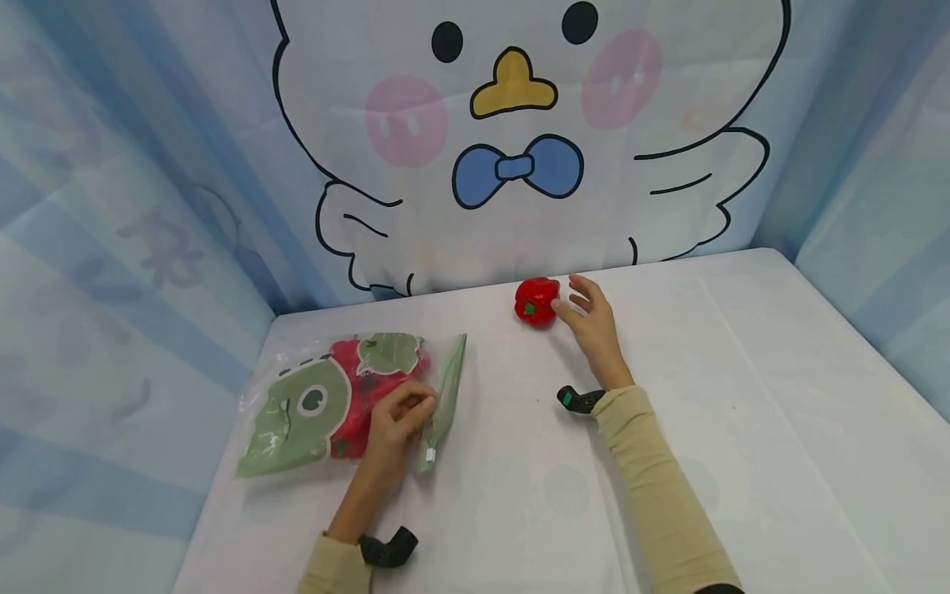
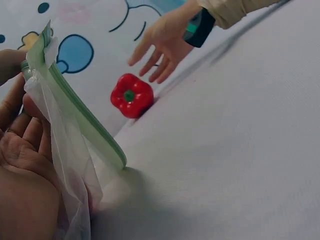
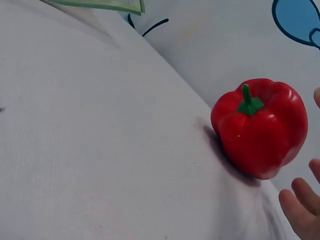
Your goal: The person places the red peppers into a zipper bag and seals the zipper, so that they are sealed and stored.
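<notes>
A red bell pepper (image 1: 536, 299) with a green stem lies near the back edge of the white table. Just to its right is my right hand (image 1: 596, 334), fingers spread and slightly bent. In the right wrist view, a gap shows between the fingertips (image 3: 295, 207) and the pepper (image 3: 260, 127). My left hand (image 1: 395, 425) pinches the green zip edge of a clear zip bag (image 1: 300, 421) printed with a green cartoon animal. The bag lies on the left of the table, with red showing inside. Close up in the left wrist view, the zip strip (image 2: 85, 110) stands raised beside the fingers.
A white cloth covers the table (image 1: 742, 429). Behind it hangs a curtain (image 1: 512, 231) with a cartoon bird, and pale blue curtains (image 1: 111, 289) flank the sides. A black wrist device (image 1: 579, 400) sits on the right wrist, another (image 1: 389, 549) on the left.
</notes>
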